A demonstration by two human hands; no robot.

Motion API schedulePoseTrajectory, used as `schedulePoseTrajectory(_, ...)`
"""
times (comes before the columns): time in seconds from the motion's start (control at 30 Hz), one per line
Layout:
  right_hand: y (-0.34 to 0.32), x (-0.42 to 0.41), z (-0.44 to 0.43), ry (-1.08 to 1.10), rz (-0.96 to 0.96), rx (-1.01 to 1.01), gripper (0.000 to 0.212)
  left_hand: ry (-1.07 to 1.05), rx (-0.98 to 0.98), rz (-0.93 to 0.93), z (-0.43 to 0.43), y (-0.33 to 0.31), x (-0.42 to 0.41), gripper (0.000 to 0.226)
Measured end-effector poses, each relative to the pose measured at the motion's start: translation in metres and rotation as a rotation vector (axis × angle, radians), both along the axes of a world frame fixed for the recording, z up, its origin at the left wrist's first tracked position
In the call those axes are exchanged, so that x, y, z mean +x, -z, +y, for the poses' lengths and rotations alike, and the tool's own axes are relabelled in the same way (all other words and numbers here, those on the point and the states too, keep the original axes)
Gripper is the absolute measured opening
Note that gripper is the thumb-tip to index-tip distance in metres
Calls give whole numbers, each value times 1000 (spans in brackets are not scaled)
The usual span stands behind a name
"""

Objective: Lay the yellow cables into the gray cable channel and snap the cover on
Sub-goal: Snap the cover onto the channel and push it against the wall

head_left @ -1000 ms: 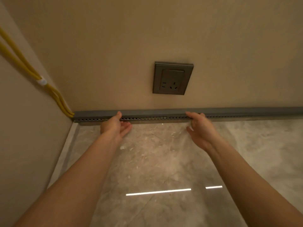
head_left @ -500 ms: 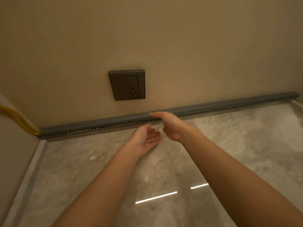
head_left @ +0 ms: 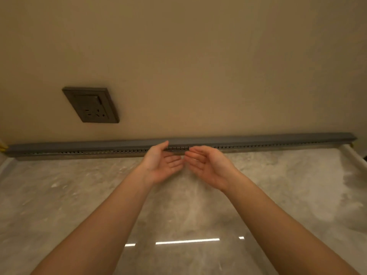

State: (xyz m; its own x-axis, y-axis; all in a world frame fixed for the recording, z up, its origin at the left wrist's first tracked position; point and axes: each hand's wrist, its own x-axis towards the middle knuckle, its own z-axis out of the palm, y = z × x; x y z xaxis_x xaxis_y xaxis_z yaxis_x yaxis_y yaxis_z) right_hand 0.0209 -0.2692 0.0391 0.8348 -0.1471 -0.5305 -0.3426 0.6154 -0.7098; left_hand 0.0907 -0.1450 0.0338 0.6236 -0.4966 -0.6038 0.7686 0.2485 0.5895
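Gray cable channel (head_left: 258, 142) runs along the foot of the beige wall (head_left: 198, 66), on the marble floor (head_left: 79, 195), with its cover (head_left: 119, 144) on top. The left hand (head_left: 160, 165) and right hand (head_left: 208, 167) are close together at its middle, palms up, fingers loose and grasping nothing. The left thumb touches the cover. The dark socket (head_left: 91, 105) is too blurred to read any print. Yellow cables (head_left: 2, 145) show at the far left end.

There are two hands, one left hand (head_left: 161, 165) and one right hand (head_left: 208, 166), one gray cable channel (head_left: 258, 140), one dark wall socket (head_left: 92, 106), three bright light streaks (head_left: 187, 241) on the one floor (head_left: 59, 205), and a sliver of yellow cable (head_left: 1, 146) too small to count.
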Motion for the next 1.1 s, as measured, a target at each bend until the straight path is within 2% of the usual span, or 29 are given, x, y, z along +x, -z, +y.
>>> schedulePoseTrajectory(0.17, -7, -12, -60, 456, -17, 168, 50, -98, -142, 102, -16, -5, 3, 73)
schedulePoseTrajectory(0.27, -14, -11, -84, 476, -66, 327, 77, -159, -235, 161, -19, -7, 11, 76)
schedulePoseTrajectory(0.37, -15, -8, -95, 396, -98, 385, 89, -225, -293, 215, -18, -9, 18, 77)
schedulePoseTrajectory(0.57, -13, -7, -103, 292, -104, 335, 91, -266, -340, 252, -19, -8, 25, 77)
schedulePoseTrajectory(0.73, -9, -7, -103, 248, -84, 271, 97, -302, -256, 237, -27, -13, 17, 78)
schedulePoseTrajectory(0.87, -6, -14, -110, 194, -84, 265, 89, -360, -195, 247, -41, -17, 6, 67)
schedulePoseTrajectory(1.0, -3, -26, -120, 189, -95, 306, 87, -392, -153, 207, -69, -19, -15, 70)
schedulePoseTrajectory(1.1, -5, -35, -132, 141, -95, 325, 84, -354, -191, 189, -100, -18, -37, 68)
